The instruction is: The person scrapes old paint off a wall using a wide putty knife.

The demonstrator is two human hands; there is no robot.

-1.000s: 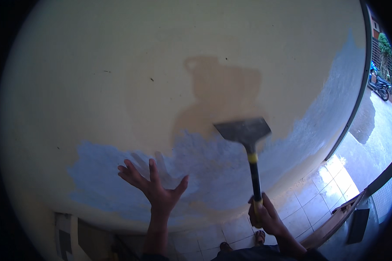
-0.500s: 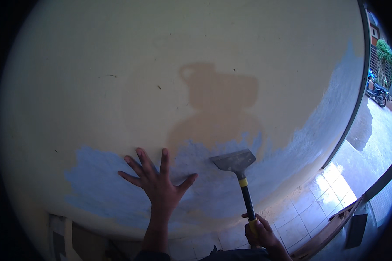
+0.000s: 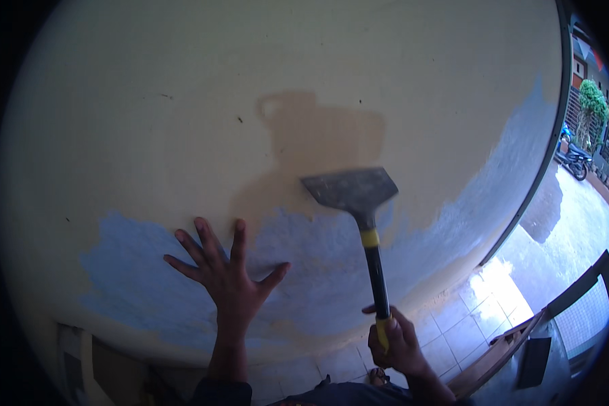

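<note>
My left hand [image 3: 229, 271] lies spread against the scraped bluish patch [image 3: 139, 271] low on the wall, with nothing in it. In my right hand [image 3: 398, 342] is a long-handled scraper [image 3: 356, 191], gripped round the yellow lower end of its black handle. Its wide grey blade points up the wall, over the cream paint [image 3: 183, 149] just above the ragged edge of the bluish area. Whether the blade touches the wall I cannot tell.
Light floor tiles [image 3: 463, 335] run along the wall's foot. A dark edge strip [image 3: 548, 169] bounds the wall at right. Beyond it are paved ground, a parked motorcycle [image 3: 575, 161] and a green bush [image 3: 593, 101]. Wooden framing [image 3: 501, 355] stands at lower right.
The scraper has moved up from the bluish patch onto the cream paint, with my right hand rising along. My left hand stays spread on the wall; the view has shifted slightly.
</note>
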